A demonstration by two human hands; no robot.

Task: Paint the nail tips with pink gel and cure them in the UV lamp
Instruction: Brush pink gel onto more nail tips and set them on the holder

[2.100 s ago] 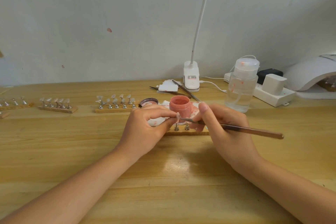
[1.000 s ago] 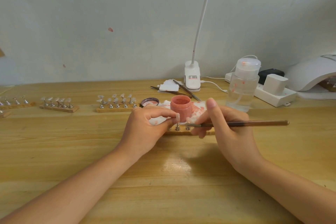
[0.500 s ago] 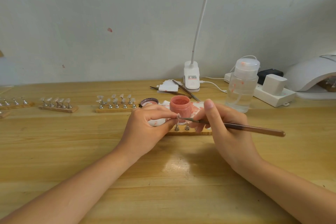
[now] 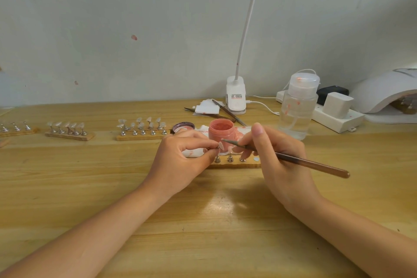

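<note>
Now nail tip btwn hands.

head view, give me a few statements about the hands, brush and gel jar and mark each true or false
1. The right hand holds a brush. True.
2. The pink gel jar has its lid screwed on. False: the jar is open, and a lid lies beside it on the table.
3. The left hand pinches a small stand with a nail tip. True.
4. The brush tip is dipped in the jar. False: it points at the nail tip, in front of the jar.
5. The clear pump bottle lies on its side. False: it stands upright.
</note>
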